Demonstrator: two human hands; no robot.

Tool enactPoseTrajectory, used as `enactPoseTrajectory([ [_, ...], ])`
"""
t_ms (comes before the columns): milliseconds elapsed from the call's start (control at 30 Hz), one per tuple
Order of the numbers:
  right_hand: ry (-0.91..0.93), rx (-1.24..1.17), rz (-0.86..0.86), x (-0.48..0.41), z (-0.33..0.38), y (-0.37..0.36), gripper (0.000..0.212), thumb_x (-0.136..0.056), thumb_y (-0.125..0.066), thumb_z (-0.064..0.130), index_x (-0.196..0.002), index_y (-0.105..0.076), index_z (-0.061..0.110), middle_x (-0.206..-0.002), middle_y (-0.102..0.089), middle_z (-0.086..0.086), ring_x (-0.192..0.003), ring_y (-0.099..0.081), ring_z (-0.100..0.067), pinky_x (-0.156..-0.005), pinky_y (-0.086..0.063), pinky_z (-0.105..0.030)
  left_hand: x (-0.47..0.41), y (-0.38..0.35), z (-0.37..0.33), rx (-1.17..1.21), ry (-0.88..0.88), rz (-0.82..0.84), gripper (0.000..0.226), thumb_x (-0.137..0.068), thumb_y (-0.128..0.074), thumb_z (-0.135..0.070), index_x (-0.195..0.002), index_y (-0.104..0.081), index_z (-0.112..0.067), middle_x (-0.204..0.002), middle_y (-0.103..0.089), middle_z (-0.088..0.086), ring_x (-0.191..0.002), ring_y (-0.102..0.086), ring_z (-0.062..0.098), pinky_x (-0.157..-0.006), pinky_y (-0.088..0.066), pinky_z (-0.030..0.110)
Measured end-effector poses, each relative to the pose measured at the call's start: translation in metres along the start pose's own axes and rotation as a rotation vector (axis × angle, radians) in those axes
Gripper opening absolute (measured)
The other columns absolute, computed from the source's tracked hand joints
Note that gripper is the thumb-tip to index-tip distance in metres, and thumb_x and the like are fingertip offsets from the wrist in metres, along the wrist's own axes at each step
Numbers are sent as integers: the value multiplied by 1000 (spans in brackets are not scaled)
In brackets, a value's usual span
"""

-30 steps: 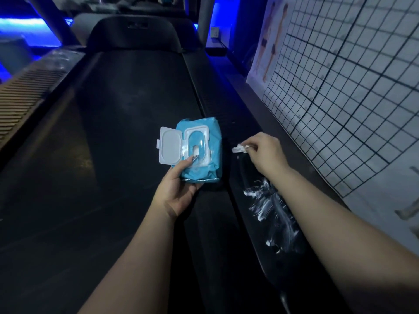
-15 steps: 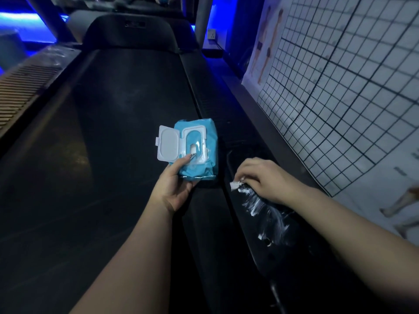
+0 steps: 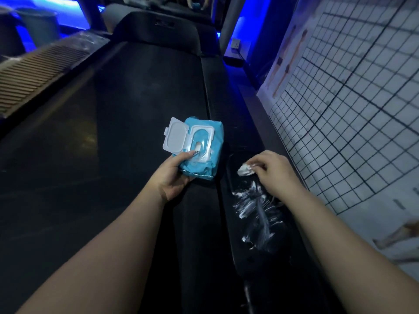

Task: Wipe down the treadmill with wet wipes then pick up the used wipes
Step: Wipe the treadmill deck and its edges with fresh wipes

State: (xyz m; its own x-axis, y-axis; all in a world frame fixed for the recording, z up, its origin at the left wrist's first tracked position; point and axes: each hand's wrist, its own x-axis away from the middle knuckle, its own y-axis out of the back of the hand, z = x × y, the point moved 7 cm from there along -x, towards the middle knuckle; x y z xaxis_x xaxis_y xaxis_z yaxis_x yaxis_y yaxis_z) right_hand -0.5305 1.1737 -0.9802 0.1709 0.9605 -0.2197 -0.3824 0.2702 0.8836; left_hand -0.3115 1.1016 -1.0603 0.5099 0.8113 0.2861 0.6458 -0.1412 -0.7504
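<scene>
My left hand [image 3: 171,175] grips a blue pack of wet wipes [image 3: 204,159] from below, its white lid [image 3: 175,138] flipped open to the left. The pack hovers over the right edge of the dark treadmill belt [image 3: 113,132]. My right hand [image 3: 275,172] pinches a crumpled white wipe [image 3: 246,170] and presses it on the treadmill's glossy black right side rail [image 3: 235,245]. White wet streaks [image 3: 256,207] cover the rail just behind the wipe, toward me.
A white poster with a black grid [image 3: 351,98] stands along the right, close to the rail. A slatted grey surface [image 3: 34,73] runs along the left. The treadmill's motor hood [image 3: 163,30] is at the far end, with blue lighting behind.
My right hand with the wipe slid toward me along the rail, then back away again. My left hand with the pack stayed nearly still.
</scene>
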Motion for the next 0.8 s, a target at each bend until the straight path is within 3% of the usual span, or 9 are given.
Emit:
enactPoseTrajectory([
  [200,35,85,10,7,-13,2,22,-96,-64,7,-108,-77,19,-102,-65,8,-101,-60,-13,-91,-50,-28,-8,4,-1,-37,-16,2,53,-78,-71,-13,-130,-64,-5,-112,-78,14,-92,-79,23,-73,-65,34],
  [400,96,146,116,21,-11,3,23,-96,-63,10,-106,-78,23,-102,-61,15,-99,-51,-4,-81,-30,-1,-8,4,1,-35,-23,1,56,-80,-70,-14,-135,-63,-4,-119,-77,15,-99,-78,23,-82,-65,37],
  [567,118,136,203,43,-6,2,23,-96,-63,13,-104,-77,28,-102,-58,21,-100,-50,0,-87,-35,-12,-9,7,1,-26,-1,3,55,-84,-68,-13,-138,-60,-2,-119,-76,16,-99,-78,24,-77,-65,35],
  [667,117,117,279,56,2,5,22,-94,-63,13,-99,-78,30,-98,-59,22,-95,-53,0,-83,-40,-13,-11,6,2,-31,1,17,61,-82,-69,-14,-141,-58,-2,-122,-75,16,-101,-77,24,-77,-65,35],
  [800,-9,75,480,52,6,20,19,-88,-71,20,-92,-79,36,-92,-70,15,-84,-66,-4,-81,-54,-28,-11,8,3,-29,8,4,63,-81,-70,-14,-142,-57,-1,-124,-75,17,-103,-77,25,-77,-64,36],
])
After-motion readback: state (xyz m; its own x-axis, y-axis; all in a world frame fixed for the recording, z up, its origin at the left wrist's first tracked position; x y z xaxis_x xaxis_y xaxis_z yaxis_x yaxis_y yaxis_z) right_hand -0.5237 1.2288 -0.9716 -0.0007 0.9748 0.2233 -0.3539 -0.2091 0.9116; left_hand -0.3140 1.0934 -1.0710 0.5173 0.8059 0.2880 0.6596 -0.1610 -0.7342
